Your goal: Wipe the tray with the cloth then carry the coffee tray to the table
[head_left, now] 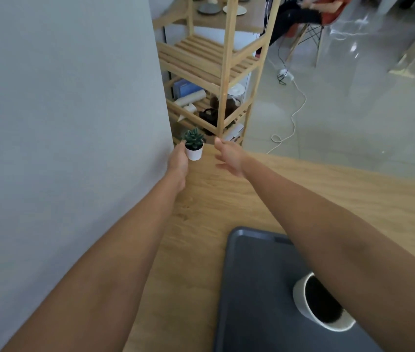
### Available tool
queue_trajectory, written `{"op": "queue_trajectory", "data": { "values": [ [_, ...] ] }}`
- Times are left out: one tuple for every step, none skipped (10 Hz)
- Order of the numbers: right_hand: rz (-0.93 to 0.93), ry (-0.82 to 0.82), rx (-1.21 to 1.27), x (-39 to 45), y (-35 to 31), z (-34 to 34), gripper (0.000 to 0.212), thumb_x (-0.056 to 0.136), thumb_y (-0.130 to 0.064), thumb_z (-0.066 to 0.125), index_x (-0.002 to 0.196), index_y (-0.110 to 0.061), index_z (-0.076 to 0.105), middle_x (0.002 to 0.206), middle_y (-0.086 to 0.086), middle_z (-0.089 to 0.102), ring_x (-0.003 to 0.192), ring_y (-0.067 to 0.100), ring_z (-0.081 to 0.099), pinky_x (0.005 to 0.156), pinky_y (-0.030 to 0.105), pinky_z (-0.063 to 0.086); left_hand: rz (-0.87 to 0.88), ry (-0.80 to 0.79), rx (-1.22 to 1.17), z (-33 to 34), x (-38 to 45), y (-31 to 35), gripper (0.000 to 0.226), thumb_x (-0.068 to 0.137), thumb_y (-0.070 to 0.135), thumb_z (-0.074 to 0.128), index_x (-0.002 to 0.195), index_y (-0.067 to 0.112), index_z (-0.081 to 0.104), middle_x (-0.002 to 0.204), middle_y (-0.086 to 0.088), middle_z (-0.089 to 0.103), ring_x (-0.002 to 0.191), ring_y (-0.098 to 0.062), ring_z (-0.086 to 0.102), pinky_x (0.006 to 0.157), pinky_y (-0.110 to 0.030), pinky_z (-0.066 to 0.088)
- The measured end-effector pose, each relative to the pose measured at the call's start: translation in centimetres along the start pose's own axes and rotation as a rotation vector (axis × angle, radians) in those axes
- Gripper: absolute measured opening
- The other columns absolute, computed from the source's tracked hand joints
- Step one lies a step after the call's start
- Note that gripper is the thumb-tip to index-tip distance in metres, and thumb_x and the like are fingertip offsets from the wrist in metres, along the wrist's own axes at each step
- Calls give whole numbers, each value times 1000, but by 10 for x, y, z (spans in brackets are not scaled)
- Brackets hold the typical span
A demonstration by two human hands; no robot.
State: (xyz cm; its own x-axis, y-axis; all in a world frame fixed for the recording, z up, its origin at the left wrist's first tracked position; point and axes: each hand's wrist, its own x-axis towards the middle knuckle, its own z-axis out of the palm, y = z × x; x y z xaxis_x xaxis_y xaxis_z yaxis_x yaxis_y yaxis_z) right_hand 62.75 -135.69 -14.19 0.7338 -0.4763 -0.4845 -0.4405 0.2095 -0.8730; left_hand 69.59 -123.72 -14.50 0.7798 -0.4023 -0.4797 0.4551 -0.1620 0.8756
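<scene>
- Dark grey rectangular tray with rounded corners and a low raised rim [249,288]: lies flat on the table at the near right, its near end cut off by the lower edge of the view; surface matt and plain, with one corner at the far left showing fully
- White ceramic cup with dark contents [321,304]: stands on the tray toward its right side, partly covered by the right forearm that crosses above it
- Light wood-grain table top [201,212]: runs from the near edge to the far corner, its left side against the wall
- Pale grey wall [61,123]: fills the left of the view, meeting the table along its left edge
- Left hand [179,165]: stretched forward over the table's far corner, fingers touching the left side of the small pot; whether it grips the pot cannot be told
- Right hand [230,157]: stretched forward just to the right of the pot, fingers spread apart, holding nothing, not touching the pot
- Small white round pot with a green succulent [194,146]: upright at the far corner of the table, between the two hands
- Light wooden slatted shelf unit [216,59]: stands beyond the table's far corner; plates on its upper level, mixed small items on the lower levels
- White cable [295,113]: trails over the glossy grey floor [353,110] to the right of the shelf unit
- Seated person in dark trousers on an orange chair [300,16]: far right, at the top edge, only partly in view
</scene>
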Motion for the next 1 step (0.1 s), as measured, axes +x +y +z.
{"op": "queue_trajectory", "data": {
  "values": [
    [-29,54,23,-23,-1,-28,52,100,-37,35,147,-14,29,153,5,31,137,27,36,108,44,37,50,61,66,2,-18,-7,47,99,39,32,139,18,44,137,-2,47,121,-20,43,103,-38,35]
  ]
}}
